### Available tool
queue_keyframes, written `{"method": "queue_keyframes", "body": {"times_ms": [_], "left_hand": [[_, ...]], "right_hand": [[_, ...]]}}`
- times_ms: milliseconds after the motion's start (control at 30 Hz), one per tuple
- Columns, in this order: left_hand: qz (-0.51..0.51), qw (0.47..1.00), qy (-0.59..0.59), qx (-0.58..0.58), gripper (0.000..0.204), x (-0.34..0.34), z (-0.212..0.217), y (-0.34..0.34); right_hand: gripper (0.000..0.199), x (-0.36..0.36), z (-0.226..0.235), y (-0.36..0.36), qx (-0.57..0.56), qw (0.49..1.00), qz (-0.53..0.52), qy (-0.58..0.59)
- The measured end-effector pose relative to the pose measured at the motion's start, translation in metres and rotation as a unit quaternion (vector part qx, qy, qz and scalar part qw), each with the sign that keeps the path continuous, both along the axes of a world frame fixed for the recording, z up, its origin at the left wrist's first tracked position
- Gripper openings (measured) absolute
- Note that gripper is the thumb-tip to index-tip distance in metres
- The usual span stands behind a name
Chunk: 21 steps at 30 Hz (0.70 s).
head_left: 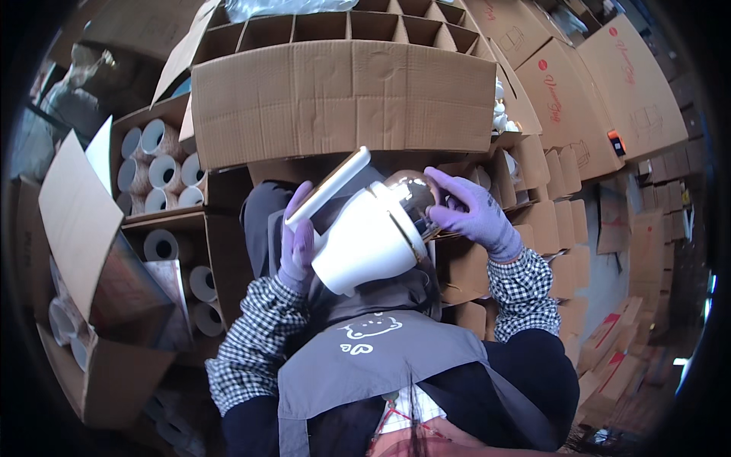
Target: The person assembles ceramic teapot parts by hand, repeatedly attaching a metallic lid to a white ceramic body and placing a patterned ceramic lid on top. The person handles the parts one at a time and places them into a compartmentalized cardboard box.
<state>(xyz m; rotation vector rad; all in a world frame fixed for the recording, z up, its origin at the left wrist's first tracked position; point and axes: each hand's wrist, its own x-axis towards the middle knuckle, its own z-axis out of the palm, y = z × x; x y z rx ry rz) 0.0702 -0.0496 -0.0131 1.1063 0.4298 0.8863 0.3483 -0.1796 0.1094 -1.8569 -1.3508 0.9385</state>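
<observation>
A white vacuum jug [362, 247] with gold-coloured trim lies tilted above my lap, its shiny metallic top [411, 195] toward the upper right. My left hand [298, 247], in a purple glove, is closed round the jug's long white handle [332, 187] on the left side. At the other end, my right hand [474, 212], gloved alike, grips the shiny top with thumb and fingers curved against it. Part of the right fingers is hidden behind the top.
Straight ahead stands a large cardboard box [343, 99] with divided compartments. To the left, open cartons hold several white cylinders [162, 171]. Cardboard dividers [533, 228] and flat printed cartons [571, 114] crowd the right, with an orange-and-black tool [616, 142] on one carton.
</observation>
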Motion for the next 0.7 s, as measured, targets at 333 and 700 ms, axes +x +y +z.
{"method": "queue_keyframes", "body": {"times_ms": [333,700], "left_hand": [[0.26,0.692,0.428,0.519,0.07,-0.019,-0.025,-0.008],[0.126,0.563,0.525,0.626,0.065,-0.007,-0.02,0.015]], "right_hand": [[0.08,-0.058,0.008,-0.014,0.158,0.987,-0.01,-0.036],[0.073,-0.074,0.023,0.02,0.19,0.931,0.166,-0.265]]}}
